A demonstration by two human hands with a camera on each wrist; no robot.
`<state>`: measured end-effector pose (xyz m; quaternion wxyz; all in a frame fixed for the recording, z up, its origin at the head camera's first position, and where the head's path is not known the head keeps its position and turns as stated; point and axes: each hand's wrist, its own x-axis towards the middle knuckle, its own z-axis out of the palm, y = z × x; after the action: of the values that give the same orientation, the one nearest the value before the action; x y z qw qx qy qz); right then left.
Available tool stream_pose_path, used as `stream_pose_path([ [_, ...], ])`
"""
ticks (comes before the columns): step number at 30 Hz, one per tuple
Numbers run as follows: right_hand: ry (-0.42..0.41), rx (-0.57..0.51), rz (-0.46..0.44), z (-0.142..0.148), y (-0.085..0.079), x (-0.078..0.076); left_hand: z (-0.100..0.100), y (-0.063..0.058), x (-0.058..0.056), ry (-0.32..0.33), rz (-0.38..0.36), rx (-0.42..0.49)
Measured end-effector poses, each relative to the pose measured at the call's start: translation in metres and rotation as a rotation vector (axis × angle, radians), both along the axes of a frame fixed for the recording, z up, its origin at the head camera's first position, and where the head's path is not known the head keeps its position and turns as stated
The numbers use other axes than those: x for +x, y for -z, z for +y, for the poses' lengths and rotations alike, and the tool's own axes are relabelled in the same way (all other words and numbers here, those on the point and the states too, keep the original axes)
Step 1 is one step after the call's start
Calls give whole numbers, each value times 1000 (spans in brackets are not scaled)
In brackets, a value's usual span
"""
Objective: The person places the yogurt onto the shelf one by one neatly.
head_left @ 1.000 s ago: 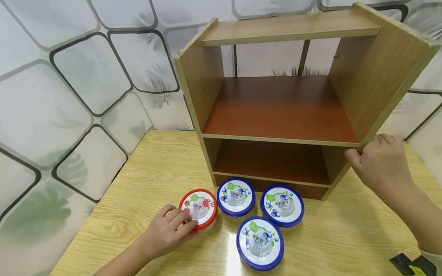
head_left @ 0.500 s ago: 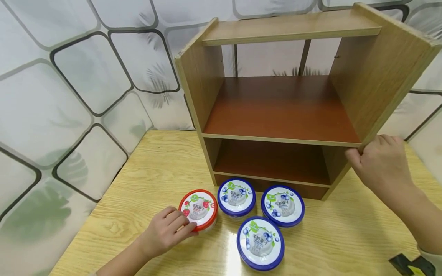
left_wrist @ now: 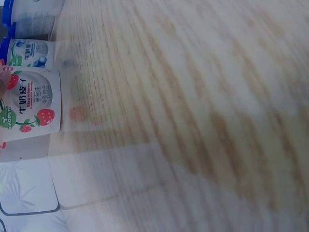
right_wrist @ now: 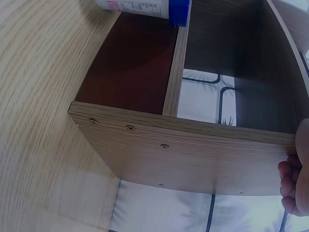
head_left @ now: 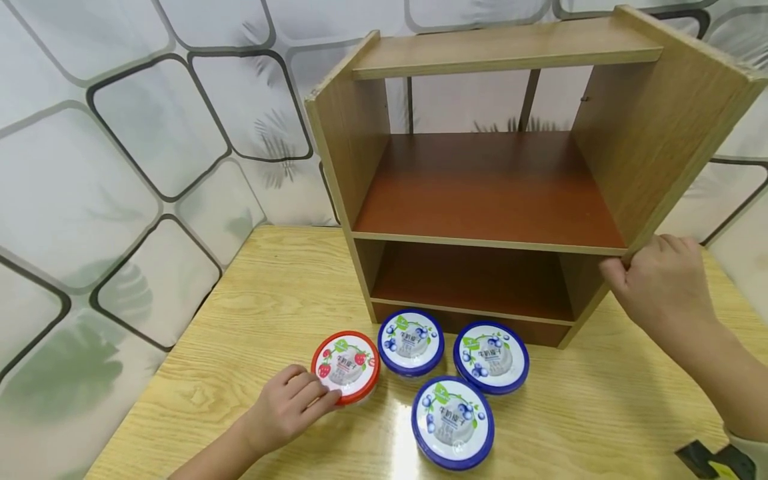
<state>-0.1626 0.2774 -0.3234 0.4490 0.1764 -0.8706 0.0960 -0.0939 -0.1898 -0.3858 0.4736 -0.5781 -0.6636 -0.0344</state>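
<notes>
A red-lidded strawberry tub (head_left: 346, 367) stands on the table, left of the blue-lidded tubs. My left hand (head_left: 288, 407) holds its near left rim with bent fingers; the thumb's exact place is hard to tell. In the left wrist view, the strawberry-printed side of the tub (left_wrist: 36, 104) shows, with a bit of fingertip (left_wrist: 4, 79) at the lid. On the right, my right hand (head_left: 666, 280) grips the front edge of the side panel of a wooden shelf (head_left: 498, 240), thumb in front. The right wrist view shows curled fingers (right_wrist: 289, 186) against the panel's outer face.
Blue-lidded blueberry tubs stand before the shelf: one at the left (head_left: 411, 343), one at the right (head_left: 491, 358), one nearest me (head_left: 453, 423). The shelf has two red-brown levels and an open back. A patterned cloth wall (head_left: 162, 133) rises behind the table (head_left: 252, 320).
My left fingers have drawn back slightly toward the lid's near rim. The strawberry tub has shifted a little toward me and turned slightly. My right hand and the shelf look still.
</notes>
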Motion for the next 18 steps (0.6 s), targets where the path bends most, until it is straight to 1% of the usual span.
stream_pose_path([
  [4, 5, -8, -35, 0, 0, 1, 0, -1, 2, -12, -7, 25],
  [9, 15, -21, -68, 1, 0, 2, 1, -4, 2, -32, -53, 75],
  [13, 10, -19, -53, 1, 1, 1, 2, -7, 5, -45, -79, 109],
  [18, 5, -8, -30, 1, 0, 0, 3, -12, 5, -47, -60, 137],
])
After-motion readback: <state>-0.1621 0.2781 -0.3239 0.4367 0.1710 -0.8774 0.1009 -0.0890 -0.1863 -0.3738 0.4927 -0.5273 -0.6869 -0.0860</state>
